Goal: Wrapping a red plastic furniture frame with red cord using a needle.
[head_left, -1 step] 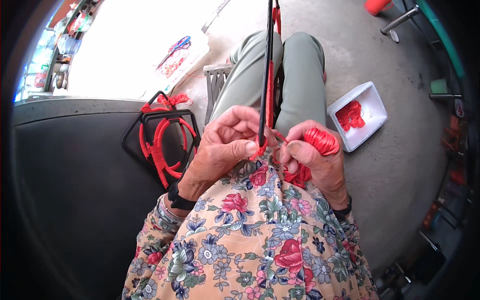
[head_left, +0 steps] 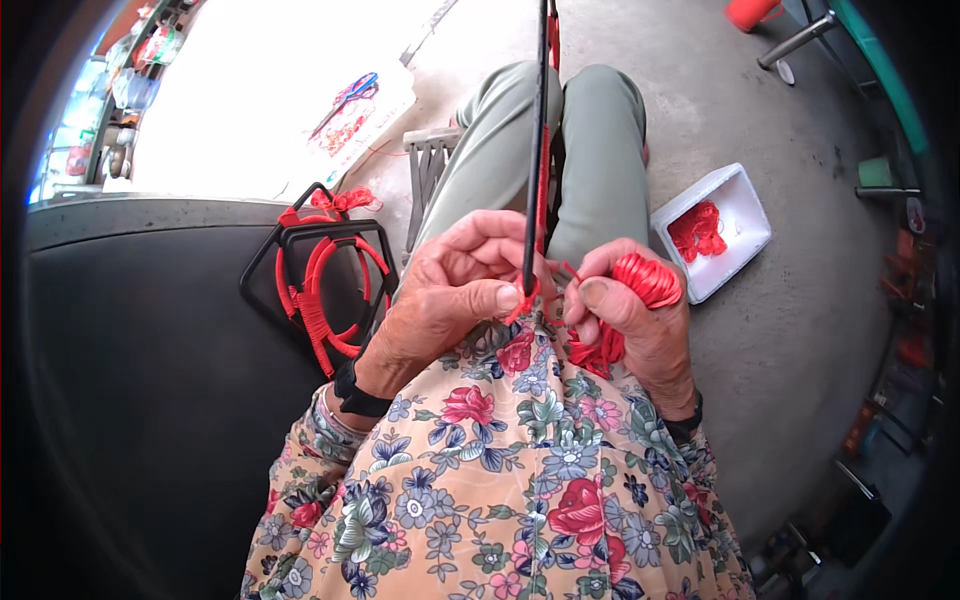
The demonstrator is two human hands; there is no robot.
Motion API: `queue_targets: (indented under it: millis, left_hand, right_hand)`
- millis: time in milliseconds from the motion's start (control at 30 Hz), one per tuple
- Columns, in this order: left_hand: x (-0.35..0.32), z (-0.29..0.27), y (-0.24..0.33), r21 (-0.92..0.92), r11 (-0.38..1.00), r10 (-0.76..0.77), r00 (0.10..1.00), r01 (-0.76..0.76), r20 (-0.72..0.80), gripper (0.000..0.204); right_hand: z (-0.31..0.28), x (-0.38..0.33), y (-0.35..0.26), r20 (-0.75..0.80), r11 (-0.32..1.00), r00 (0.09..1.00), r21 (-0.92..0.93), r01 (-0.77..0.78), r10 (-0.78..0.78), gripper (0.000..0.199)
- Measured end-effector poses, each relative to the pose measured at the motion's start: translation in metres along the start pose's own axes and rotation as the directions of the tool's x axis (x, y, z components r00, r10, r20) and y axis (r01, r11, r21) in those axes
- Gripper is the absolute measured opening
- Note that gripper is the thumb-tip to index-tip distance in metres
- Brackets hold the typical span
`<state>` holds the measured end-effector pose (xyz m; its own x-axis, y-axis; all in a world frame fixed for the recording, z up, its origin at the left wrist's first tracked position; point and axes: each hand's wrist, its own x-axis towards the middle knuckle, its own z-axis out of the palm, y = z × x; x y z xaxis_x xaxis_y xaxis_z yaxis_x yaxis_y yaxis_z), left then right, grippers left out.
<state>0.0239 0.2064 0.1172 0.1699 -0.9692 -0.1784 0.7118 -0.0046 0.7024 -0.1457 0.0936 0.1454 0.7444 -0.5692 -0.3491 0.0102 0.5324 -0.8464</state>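
- The left hand (head_left: 460, 280) pinches the near end of a long black frame (head_left: 533, 170) between thumb and fingers, right where a little red cord is wound on it.
- The frame runs from that grip, above the lap, away between the knees to the top edge of the view; a red strip shows along its right side.
- The right hand (head_left: 635, 312) is curled around a coiled bundle of red cord (head_left: 648, 280), its thumb and forefinger pressed together near a short cord end that sticks up toward the left hand.
- More red cord (head_left: 598, 352) hangs loose just below the right hand, against the flowered shirt (head_left: 500, 470).
- The two hands are close together in front of the belly, with a small gap between them.
- To the left, black frames (head_left: 292, 236) with red-wrapped rings rest on a black desk (head_left: 150, 330).
- Beyond them, blue-handled scissors (head_left: 350, 98) lie among red scraps on a bright white surface (head_left: 250, 90).
- Right of the knees, a white foam box (head_left: 742, 215) on the grey floor (head_left: 790, 350) holds a tangle of red cord.
- A slatted stool (head_left: 430, 140) stands beside the left leg.
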Motion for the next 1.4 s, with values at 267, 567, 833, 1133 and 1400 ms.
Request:
queue_targets:
  millis: [267,567,833,1133,1400]
  left_hand:
    - [0.039,0.029,-0.002,0.008,0.971,-0.236,0.956,0.239,0.176,0.029]
    - [0.07,0.064,-0.028,0.039,0.968,-0.25,0.939,0.248,0.236,0.022]
    - [0.062,0.056,-0.037,0.063,0.966,-0.259,0.927,0.252,0.273,0.019]
    - [0.064,0.055,-0.041,0.167,0.945,-0.318,0.902,0.279,0.293,0.013]
    - [0.085,0.05,-0.031,0.338,0.845,-0.525,0.765,0.415,0.373,0.008]
  right_hand:
    - [-0.006,-0.025,-0.011,-0.243,0.986,0.97,0.158,0.045,-0.006,0.013]
    - [-0.023,-0.052,-0.013,-0.432,0.979,0.898,0.132,0.158,-0.087,0.018]
    - [-0.011,-0.061,0.001,-0.556,0.986,0.821,0.016,0.164,-0.128,0.016]
    - [-0.008,-0.063,0.001,-0.611,0.995,0.786,-0.045,0.09,-0.099,0.008]
    - [-0.009,-0.062,0.012,-0.61,0.963,0.747,-0.207,0.171,-0.264,0.008]
